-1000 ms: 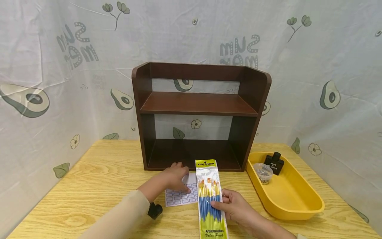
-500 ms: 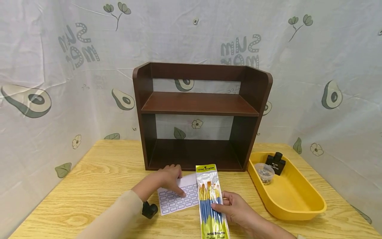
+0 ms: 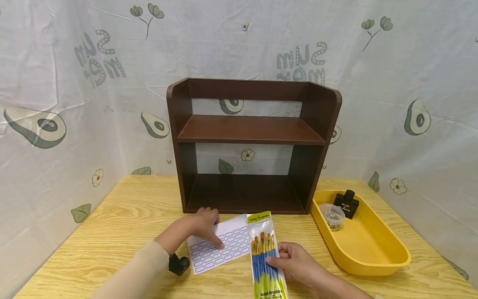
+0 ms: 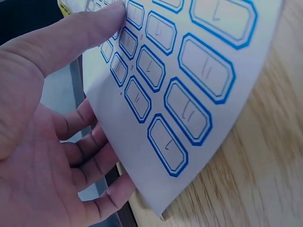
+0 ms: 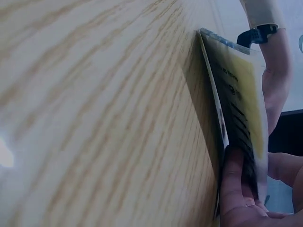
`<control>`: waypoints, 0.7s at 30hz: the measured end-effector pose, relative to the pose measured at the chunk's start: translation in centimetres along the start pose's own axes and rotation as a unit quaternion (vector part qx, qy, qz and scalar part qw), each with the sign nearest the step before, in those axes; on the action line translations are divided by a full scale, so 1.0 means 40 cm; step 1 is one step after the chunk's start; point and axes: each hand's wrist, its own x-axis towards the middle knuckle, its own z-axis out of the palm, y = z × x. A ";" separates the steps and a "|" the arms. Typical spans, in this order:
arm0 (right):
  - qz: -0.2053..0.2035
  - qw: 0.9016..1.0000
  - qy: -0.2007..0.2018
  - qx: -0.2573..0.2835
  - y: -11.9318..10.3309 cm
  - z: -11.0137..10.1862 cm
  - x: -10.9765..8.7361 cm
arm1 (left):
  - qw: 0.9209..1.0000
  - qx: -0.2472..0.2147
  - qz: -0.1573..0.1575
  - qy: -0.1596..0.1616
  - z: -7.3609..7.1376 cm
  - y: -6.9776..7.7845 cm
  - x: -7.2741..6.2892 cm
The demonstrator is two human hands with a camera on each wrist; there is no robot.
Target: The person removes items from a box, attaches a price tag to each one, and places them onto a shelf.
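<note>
My left hand pinches a white sheet of labels printed with rows of blue-bordered boxes. In the left wrist view its thumb lies over the label sheet and the other fingers are behind it. My right hand grips a clear pack of artist brushes, thumb on the front, fingers behind. Blue handles and orange bristles show through that pack. Its top left edge overlaps the right side of the sheet in the head view. In the right wrist view the brush pack is seen from its edge, just above the table.
Behind the hands stands a dark brown two-tier shelf on the wooden table. At right, a yellow tray holds a black bottle and a small clear tub of tiny pieces. A black camera sits at my left wrist.
My left hand has drawn the label sheet leftward and toward me, so more of it shows from behind the brush pack. The right hand with the pack has lowered slightly.
</note>
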 end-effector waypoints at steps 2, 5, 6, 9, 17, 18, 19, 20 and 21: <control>-0.002 1.000 -0.002 -0.004 0.000 -0.003 -0.003 | 1.000 -0.003 -0.002 -0.002 -0.003 -0.004 -0.006; -0.001 1.000 -0.009 -0.008 -0.002 -0.010 -0.009 | 1.000 -0.010 -0.006 -0.005 -0.005 -0.011 -0.012; 0.000 1.000 -0.011 -0.010 -0.002 -0.012 -0.010 | 1.000 -0.013 -0.006 -0.005 -0.005 -0.014 -0.014; 0.001 1.000 -0.018 -0.018 -0.007 -0.019 -0.015 | 1.000 -0.023 -0.005 -0.004 -0.004 -0.029 -0.019; 0.004 0.998 -0.028 -0.055 -0.019 -0.041 -0.027 | 0.999 -0.044 -0.012 -0.012 -0.010 -0.071 -0.036; 0.004 0.998 -0.026 -0.059 -0.020 -0.044 -0.029 | 0.998 -0.057 -0.010 -0.014 -0.011 -0.076 -0.038; 0.005 0.998 -0.025 -0.063 -0.020 -0.046 -0.030 | 0.997 -0.072 -0.006 -0.016 -0.012 -0.081 -0.040; 0.003 0.997 -0.024 -0.067 -0.020 -0.048 -0.031 | 0.996 -0.088 -0.004 -0.015 -0.012 -0.086 -0.041; 0.001 0.997 -0.023 -0.070 -0.020 -0.050 -0.033 | 0.995 -0.102 -0.001 -0.014 -0.013 -0.091 -0.042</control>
